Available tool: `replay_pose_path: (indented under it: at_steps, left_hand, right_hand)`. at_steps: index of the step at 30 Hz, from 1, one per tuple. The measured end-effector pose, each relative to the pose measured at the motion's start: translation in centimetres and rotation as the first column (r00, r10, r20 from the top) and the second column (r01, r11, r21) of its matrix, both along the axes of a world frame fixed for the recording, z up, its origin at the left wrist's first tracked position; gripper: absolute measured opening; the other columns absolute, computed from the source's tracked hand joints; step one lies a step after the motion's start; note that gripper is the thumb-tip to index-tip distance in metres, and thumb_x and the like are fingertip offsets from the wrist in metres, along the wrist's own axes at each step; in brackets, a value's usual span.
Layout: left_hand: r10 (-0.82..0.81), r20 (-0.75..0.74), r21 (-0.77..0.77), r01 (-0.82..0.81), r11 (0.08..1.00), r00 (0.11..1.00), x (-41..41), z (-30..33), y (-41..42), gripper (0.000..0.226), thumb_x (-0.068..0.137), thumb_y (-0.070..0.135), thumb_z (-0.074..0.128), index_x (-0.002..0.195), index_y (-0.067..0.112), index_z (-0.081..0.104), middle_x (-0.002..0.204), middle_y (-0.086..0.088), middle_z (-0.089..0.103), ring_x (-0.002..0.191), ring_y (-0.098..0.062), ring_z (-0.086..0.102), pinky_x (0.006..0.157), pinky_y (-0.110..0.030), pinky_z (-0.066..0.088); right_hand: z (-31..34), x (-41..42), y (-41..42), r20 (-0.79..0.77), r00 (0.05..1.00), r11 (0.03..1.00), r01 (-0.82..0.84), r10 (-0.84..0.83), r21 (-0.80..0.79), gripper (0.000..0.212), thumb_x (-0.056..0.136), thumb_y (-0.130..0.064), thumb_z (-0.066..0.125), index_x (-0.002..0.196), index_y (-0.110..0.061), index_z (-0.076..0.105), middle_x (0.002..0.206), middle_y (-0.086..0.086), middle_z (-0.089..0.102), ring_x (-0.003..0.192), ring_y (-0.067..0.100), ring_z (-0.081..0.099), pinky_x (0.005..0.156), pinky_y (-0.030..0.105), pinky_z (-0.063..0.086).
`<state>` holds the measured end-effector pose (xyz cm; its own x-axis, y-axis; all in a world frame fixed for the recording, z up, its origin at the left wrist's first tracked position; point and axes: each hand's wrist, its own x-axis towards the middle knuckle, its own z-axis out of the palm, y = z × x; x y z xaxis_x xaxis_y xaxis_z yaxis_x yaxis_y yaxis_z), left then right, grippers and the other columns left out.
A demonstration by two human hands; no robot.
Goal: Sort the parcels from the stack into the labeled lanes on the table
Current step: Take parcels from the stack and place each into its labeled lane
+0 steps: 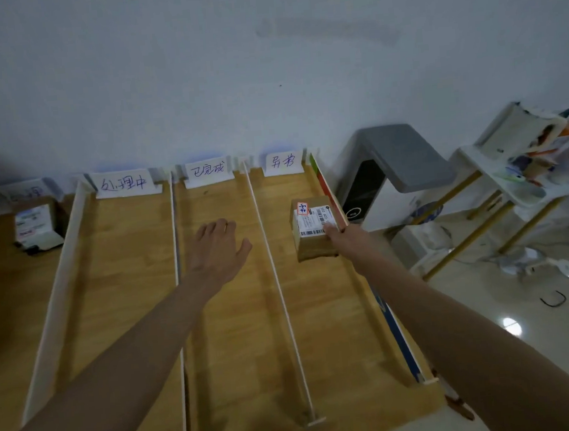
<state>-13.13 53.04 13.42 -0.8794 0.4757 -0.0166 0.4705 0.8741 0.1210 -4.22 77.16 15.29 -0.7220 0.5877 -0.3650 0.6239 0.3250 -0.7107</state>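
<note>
From my head camera, my right hand (338, 236) holds a small brown cardboard parcel (315, 228) in the rightmost lane (319, 315) of the desk (125, 263), toward the desk's far right corner. My thumb (329, 227) lies on the white shipping label (316, 221) on top; my other fingers are hidden behind the box, so I cannot tell how far they wrap its right side. The parcel sits close against the lane's right wall (329, 190), short of the handwritten lane sign (283, 162) at the far edge. I cannot tell whether its base already rests on the wood.

My left hand (219, 248) is spread wide, palm down, holding nothing, over the middle lane (234, 323), between the two thin white dividers (279, 284).

I judge the box light, since one hand carries it at full reach. The cardboard looks stiff enough to take a squeeze on its side walls without buckling. The label and the red-edged sticker (302, 208) look smooth, so my thumb may slip there; bare cardboard should grip better. The best hold, I think, is across the two side walls.

Another labelled parcel (34, 225) lies in the leftmost lane, near the desk's far left corner.
</note>
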Motion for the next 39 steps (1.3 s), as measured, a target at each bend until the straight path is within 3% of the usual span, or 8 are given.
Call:
replay_pose_path:
  at_steps: [9,13,16,19,22,32,35,39]
  left_hand:
    - [0.125,0.035,0.017,-0.126,0.992,0.992,-7.1,-4.3,5.1,0.056,0.098,0.045,0.039,0.139,0.009,0.048,0.139,-0.009,0.052,0.128,-0.026,0.047,0.114,-0.04,0.029]
    - [0.176,0.032,0.013,-0.176,0.984,0.984,-10.5,-6.8,7.1,0.054,0.097,0.044,0.041,0.139,0.009,0.049,0.139,-0.008,0.053,0.128,-0.024,0.047,0.113,-0.038,0.027]
    - [0.202,0.045,0.012,-0.203,0.979,0.978,-12.4,-8.8,7.9,0.055,0.098,0.044,0.041,0.141,0.01,0.046,0.143,-0.008,0.05,0.132,-0.024,0.043,0.115,-0.037,0.023]
    - [0.219,0.052,0.027,-0.22,0.975,0.974,-13.8,-10.7,8.1,0.055,0.099,0.044,0.041,0.141,0.01,0.046,0.143,-0.008,0.049,0.133,-0.023,0.043,0.116,-0.037,0.022]
    - [0.235,0.061,0.024,-0.236,0.971,0.97,-14.7,-12.2,7.9,0.055,0.098,0.044,0.04,0.141,0.01,0.046,0.143,-0.007,0.05,0.133,-0.022,0.043,0.117,-0.038,0.025]
    - [0.282,0.1,-0.003,-0.283,0.959,0.954,-14.6,-14.1,6.4,0.056,0.098,0.045,0.04,0.142,0.011,0.046,0.142,-0.006,0.051,0.134,-0.021,0.044,0.118,-0.039,0.025]
    - [0.29,0.094,-0.01,-0.291,0.957,0.952,-14.4,-12.9,6.2,0.056,0.098,0.045,0.039,0.142,0.011,0.046,0.142,-0.006,0.051,0.134,-0.021,0.044,0.117,-0.039,0.025]
    - [0.282,0.059,-0.005,-0.282,0.959,0.958,-13.8,-9.9,5.5,0.054,0.099,0.044,0.039,0.14,0.009,0.048,0.139,-0.008,0.053,0.131,-0.023,0.046,0.115,-0.039,0.027]
  right_hand:
    - [-5.9,-11.7,5.8,0.023,0.998,0.997,-0.059,0.06,-0.047,0.053,0.1,-0.042,0.053,0.131,0.0,0.056,0.127,0.015,0.062,0.116,0.031,0.059,0.1,0.041,0.05]
    - [-9.4,-17.6,7.0,0.027,0.995,0.992,-0.094,0.097,-0.089,0.046,0.101,-0.039,0.052,0.125,-0.001,0.06,0.113,0.009,0.064,0.101,0.021,0.059,0.083,0.031,0.048]
    - [-11.9,-21.7,7.2,0.046,0.99,0.986,-0.125,0.13,-0.109,0.048,0.1,-0.041,0.052,0.123,0.0,0.062,0.116,0.011,0.066,0.105,0.025,0.063,0.091,0.036,0.054]
    - [-13.7,-25.0,6.9,0.058,0.988,0.987,-0.137,0.142,-0.08,0.053,0.1,-0.042,0.051,0.123,0.005,0.06,0.118,0.018,0.064,0.104,0.029,0.063,0.087,0.037,0.053]
    - [-15.4,-27.3,6.5,0.073,0.985,0.986,-0.154,0.158,-0.064,0.056,0.101,-0.041,0.049,0.126,0.008,0.058,0.123,0.021,0.06,0.109,0.034,0.061,0.096,0.044,0.052]
    - [-17.6,-28.8,5.7,0.154,0.975,0.986,-0.153,0.162,-0.066,0.058,0.103,-0.045,0.042,0.132,0.004,0.052,0.131,0.021,0.056,0.117,0.034,0.057,0.101,0.047,0.048]
    - [-15.5,-27.8,6.0,0.112,0.98,0.986,-0.168,0.165,0.018,0.056,0.103,-0.042,0.043,0.137,0.003,0.045,0.138,0.02,0.049,0.123,0.034,0.052,0.103,0.045,0.046]
    - [-11.4,-24.9,5.8,0.001,0.939,0.904,-0.331,0.344,0.272,0.047,0.104,-0.033,0.044,0.14,-0.004,0.042,0.14,0.015,0.045,0.127,0.029,0.045,0.099,0.039,0.042]
